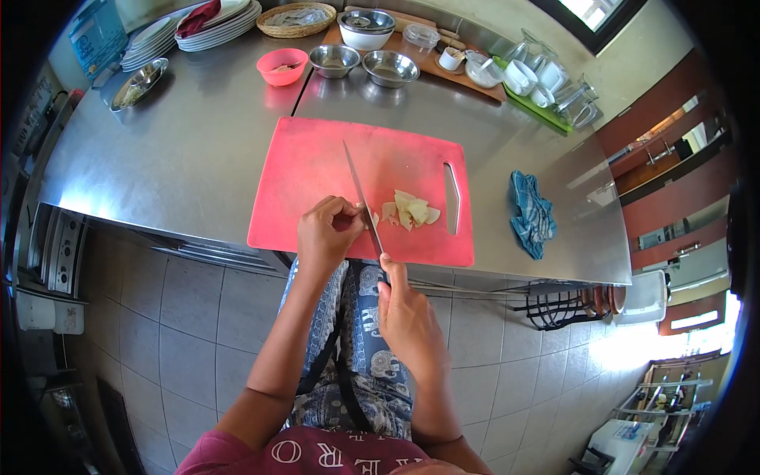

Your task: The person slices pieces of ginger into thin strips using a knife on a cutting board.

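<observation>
A pink cutting board (313, 154) lies at the front edge of the steel counter. My right hand (408, 317) grips a kitchen knife (359, 184) by its handle, the blade pointing away from me over the middle of the board. Left of the blade, my left hand (326, 233) has its fingers pinched together close to the edge; what they hold is mostly hidden. Pale, thin slices (413, 210), perhaps garlic or ginger, are heaped right of the knife. A few smaller bits lie beside the blade.
Behind the board stand a pink bowl (282, 66) and two steel bowls (390, 69). A blue checked cloth (532, 215) lies to the right. Cups and glass jugs crowd a green tray (546, 115). An oval metal dish (140, 84) and stacked plates (220, 28) are at the back left.
</observation>
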